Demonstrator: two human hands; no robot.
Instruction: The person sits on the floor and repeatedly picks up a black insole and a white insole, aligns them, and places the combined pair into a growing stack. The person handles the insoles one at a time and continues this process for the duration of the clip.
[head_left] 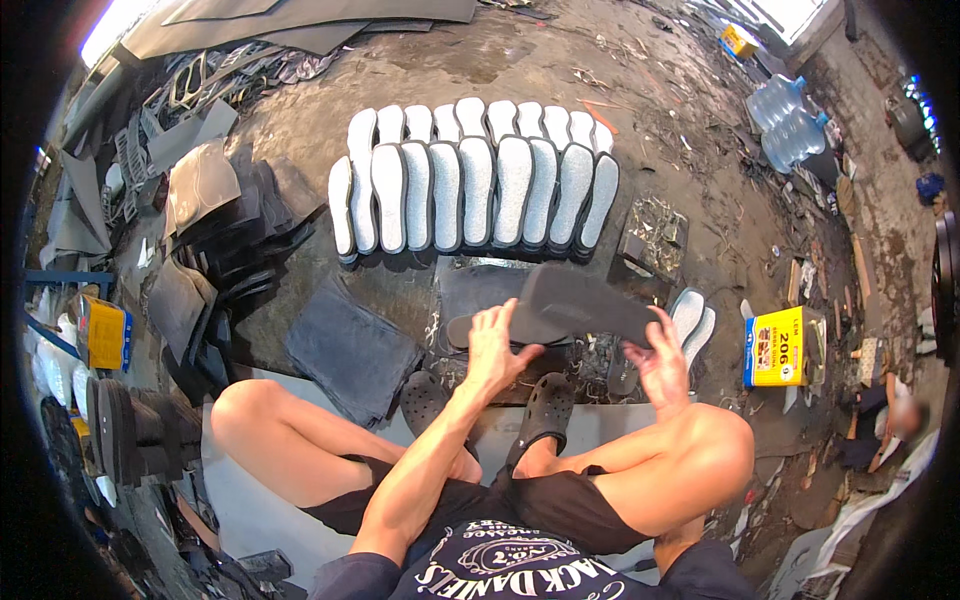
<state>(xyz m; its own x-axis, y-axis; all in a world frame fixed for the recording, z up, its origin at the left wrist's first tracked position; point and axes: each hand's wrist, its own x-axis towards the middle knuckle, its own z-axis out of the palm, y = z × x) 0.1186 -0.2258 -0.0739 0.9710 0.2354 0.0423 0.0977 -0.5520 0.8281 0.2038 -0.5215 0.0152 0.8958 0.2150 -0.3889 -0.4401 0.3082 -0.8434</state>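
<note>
A dark sandal sole (pixel 590 305) is held up in front of me, lying nearly sideways, with its broad end to the left. My left hand (pixel 493 348) is at that left end, thumb stretched along the near edge. At the narrower right end, my right hand (pixel 660 362) grips the sole between thumb and fingers. Beneath it a dark flat piece (pixel 485 290) lies on the ground, with another sole's rounded end (pixel 460 332) showing beside my left fingers. A pair of pale-topped soles (pixel 690 322) lies just beyond my right hand.
Two rows of pale-topped soles (pixel 478 190) stand ahead. Stacked dark sheets (pixel 350 345) and sheet scraps (pixel 200 185) lie to the left. On the right are a yellow tin (pixel 775 348) and clear water jugs (pixel 787 122). My clogs (pixel 545 410) are close below the sole.
</note>
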